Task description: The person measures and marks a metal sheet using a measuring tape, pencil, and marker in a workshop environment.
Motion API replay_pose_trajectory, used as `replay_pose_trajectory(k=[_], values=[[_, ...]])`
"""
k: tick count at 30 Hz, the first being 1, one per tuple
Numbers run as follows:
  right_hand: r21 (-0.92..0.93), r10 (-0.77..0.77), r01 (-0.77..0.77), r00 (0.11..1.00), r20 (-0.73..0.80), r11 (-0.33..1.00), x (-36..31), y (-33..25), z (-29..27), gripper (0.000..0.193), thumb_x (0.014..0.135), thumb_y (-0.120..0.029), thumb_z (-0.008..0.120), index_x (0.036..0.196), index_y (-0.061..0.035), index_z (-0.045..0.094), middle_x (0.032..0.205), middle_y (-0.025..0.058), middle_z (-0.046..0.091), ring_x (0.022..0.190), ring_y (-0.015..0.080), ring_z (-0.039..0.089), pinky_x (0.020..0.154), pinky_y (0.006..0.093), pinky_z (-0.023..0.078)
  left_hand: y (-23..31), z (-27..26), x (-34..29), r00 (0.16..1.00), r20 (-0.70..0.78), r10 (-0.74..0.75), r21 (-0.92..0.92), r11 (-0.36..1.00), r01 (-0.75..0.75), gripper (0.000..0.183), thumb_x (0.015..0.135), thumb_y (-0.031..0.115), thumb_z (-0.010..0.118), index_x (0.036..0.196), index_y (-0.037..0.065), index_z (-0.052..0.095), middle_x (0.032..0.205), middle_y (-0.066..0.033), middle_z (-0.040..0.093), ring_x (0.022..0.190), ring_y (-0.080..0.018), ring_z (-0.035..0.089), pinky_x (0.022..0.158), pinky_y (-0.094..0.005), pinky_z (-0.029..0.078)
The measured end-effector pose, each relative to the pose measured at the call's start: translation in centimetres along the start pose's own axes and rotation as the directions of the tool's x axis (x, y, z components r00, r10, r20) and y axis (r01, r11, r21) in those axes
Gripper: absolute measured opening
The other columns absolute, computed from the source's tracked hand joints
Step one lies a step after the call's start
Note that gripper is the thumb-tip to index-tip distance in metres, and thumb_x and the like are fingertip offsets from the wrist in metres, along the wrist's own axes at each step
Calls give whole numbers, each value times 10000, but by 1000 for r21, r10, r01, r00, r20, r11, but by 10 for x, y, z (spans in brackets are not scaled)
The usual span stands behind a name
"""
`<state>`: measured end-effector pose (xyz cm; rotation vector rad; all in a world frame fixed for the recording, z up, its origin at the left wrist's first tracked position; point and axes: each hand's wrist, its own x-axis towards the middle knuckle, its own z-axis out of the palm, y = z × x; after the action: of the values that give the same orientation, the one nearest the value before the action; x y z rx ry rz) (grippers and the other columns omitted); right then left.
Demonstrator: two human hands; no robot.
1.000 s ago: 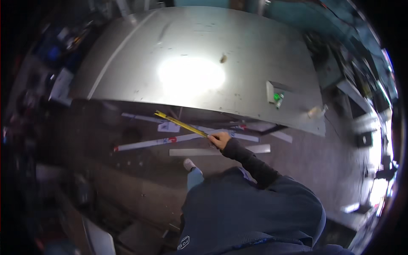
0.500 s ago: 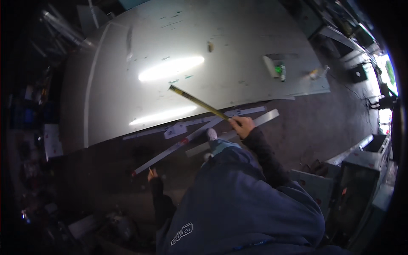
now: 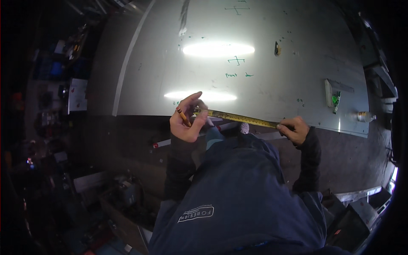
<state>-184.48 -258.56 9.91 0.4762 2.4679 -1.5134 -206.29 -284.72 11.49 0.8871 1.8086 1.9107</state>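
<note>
A yellow tape measure blade point(image 3: 242, 118) stretches between my two hands, just above the near edge of the metal sheet point(image 3: 293, 95). My right hand point(image 3: 296, 131) pinches its right end between thumb and fingers; no case shows there. Tucked in my left hand point(image 3: 186, 121) is an orange pencil point(image 3: 183, 115), its end sticking up past the fingers. The left hand's thumb and curled fingers are at the blade's left end, and I cannot tell how firmly they touch it. Green marker lines point(image 3: 236, 60) and handwriting show on the sheet.
On the sheet's right side lie a metal square point(image 3: 328, 93), a green-and-white object point(image 3: 336, 102) and a clear bottle point(image 3: 365, 116). A hole point(image 3: 277, 48) pierces the sheet. A long bar with a red end point(image 3: 155, 145) lies low by my legs. Cluttered shelves stand left.
My left hand has risen from low on the left to the blade's left end, with the pencil. My right hand has moved right, and the blade now lies nearly level. The view has shifted.
</note>
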Motion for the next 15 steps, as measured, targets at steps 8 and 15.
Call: replay_pose_trajectory(k=[8,15], values=[[-12,211,-211,974,87,978,-13,-30,-40,292,884,-240,556,741,1,639,552,84,558,514,169,522,539,323,402,31,4,31,975,178,-131,226,970,89,191,826,19,578,996,-32,648,773,-17,572,691,-62,509,658,-197,402],[-58,265,-261,961,77,964,-17,-37,-58,299,881,-241,552,721,0,626,548,93,545,508,171,504,543,329,394,19,12,48,946,193,-262,191,955,226,198,840,52,553,990,-23,658,674,19,553,587,-30,446,563,-172,330]])
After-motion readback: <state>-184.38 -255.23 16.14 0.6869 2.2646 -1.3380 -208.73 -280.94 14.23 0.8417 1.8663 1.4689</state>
